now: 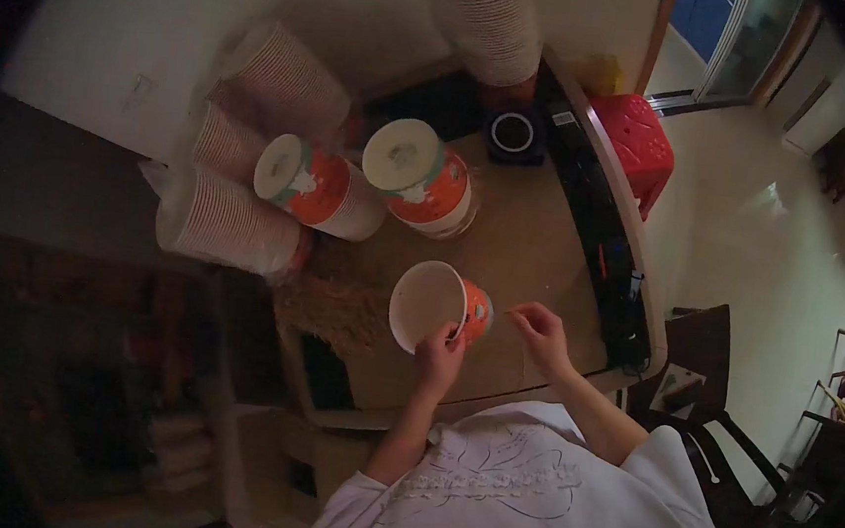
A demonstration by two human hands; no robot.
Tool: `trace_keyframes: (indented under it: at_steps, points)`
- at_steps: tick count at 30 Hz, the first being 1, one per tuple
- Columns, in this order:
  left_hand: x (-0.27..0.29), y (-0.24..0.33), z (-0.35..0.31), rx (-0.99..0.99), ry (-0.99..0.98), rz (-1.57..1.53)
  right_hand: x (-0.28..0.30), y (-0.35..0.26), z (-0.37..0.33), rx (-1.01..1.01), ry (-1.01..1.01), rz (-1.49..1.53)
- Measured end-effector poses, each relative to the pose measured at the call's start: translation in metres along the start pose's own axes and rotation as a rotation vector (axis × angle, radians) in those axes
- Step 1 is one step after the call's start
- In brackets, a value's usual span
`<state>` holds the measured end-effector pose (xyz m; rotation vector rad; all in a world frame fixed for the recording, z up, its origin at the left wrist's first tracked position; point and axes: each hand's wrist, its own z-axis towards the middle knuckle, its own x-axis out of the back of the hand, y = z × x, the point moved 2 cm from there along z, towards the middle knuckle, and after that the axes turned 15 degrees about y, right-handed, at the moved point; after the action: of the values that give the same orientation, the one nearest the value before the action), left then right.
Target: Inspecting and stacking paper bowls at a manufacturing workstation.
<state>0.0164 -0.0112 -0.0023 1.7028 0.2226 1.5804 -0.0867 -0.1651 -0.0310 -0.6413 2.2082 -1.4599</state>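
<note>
My left hand (439,356) is closed on the near rim of a paper tub (427,304), white inside with an orange printed outside. The tub is tilted, its mouth facing left and its base toward my right hand. Just right of the base, my right hand (540,339) is closed in a pinch. Something thin and pale seems to stick out from its fingertips, too small to name. A heap of brown, straw-like strands (334,312) lies on the table, left of the tub.
Two upside-down stacks of orange printed tubs, a left stack (324,192) and a right stack (429,187), stand beyond. Wrapped white tub stacks (228,219) line the wall. A black round-topped device (515,135) sits at the back, near a red stool (635,147) beyond the table edge.
</note>
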Motion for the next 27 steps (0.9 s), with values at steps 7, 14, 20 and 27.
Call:
trace_keyframes:
  at_steps: [7,14,20,27]
  points:
    - [0.011,0.003,0.005,0.115,0.047,-0.249,-0.023,0.0,-0.005,0.003,-0.241,0.101]
    - [0.01,0.002,0.004,0.102,-0.004,-0.294,-0.041,0.022,-0.002,0.103,-0.304,0.171]
    - [0.007,0.001,0.005,0.12,0.016,-0.331,-0.047,0.021,-0.003,0.112,-0.22,0.111]
    - [0.01,0.008,0.005,0.101,0.018,-0.313,-0.047,0.021,-0.005,0.088,-0.179,0.088]
